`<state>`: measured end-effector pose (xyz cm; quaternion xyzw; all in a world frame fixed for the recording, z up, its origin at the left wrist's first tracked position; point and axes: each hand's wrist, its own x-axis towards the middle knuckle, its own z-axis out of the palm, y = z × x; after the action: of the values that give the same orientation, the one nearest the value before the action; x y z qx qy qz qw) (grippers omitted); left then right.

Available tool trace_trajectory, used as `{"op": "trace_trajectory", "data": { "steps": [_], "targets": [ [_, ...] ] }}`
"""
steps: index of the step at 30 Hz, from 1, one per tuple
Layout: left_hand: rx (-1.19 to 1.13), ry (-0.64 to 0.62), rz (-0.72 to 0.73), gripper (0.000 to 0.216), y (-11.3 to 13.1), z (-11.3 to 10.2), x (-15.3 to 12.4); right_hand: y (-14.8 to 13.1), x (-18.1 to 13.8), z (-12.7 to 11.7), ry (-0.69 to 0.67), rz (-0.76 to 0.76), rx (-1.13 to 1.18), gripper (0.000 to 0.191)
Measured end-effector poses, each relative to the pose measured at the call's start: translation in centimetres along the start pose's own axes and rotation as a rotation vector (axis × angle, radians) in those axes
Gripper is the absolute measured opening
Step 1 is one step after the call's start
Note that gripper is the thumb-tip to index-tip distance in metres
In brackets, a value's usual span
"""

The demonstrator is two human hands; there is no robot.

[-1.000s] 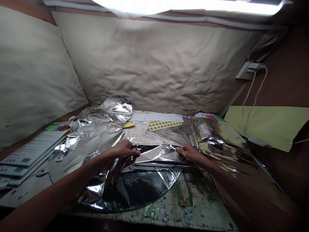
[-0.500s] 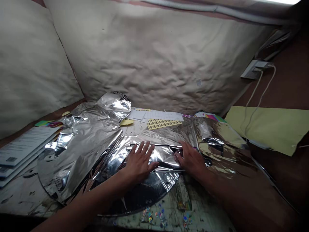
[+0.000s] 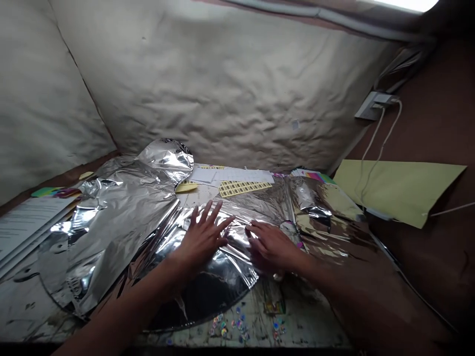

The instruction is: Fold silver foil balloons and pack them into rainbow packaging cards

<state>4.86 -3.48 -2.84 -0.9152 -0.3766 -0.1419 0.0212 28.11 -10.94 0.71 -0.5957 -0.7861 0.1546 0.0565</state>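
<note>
A flat silver foil piece with a rounded front edge lies under both hands, its surface shiny and creased. My left hand is open on it, palm down with the fingers spread. Close to its right, my right hand rests over the foil, fingers reaching left and slightly bent; its thumb is in shadow. A larger crumpled silver foil shape with a rounded lobe at its far end lies to the left of my left hand.
Yellow label sheets and white papers lie at the back. Brownish reflective foil covers the right side. Printed papers are stacked at left. Small shiny discs are scattered in front. White cables hang from a wall socket.
My right hand has moved left, nearer my left hand, and its fingers have straightened somewhat. My left hand's fingers are more spread. The foil between the hands is less exposed. The view has shifted slightly right.
</note>
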Motion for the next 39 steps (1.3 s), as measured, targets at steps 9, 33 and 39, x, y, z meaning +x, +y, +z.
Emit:
{"op": "trace_trajectory", "data": {
  "steps": [9,33,39],
  "targets": [
    [-0.136,-0.2,0.246,0.037,0.3,-2.8,-1.6,-1.1,-7.1,1.6,0.021,-0.34,0.034,0.051],
    [-0.676,-0.061,-0.48,0.065,3.8,-2.0,-9.5,-4.9,-3.6,5.4,0.257,0.354,0.965,0.062],
    [-0.35,0.09,-0.15,0.057,3.9,-1.6,-9.5,-5.3,-5.0,5.7,0.274,0.349,0.996,0.07]
  ]
}}
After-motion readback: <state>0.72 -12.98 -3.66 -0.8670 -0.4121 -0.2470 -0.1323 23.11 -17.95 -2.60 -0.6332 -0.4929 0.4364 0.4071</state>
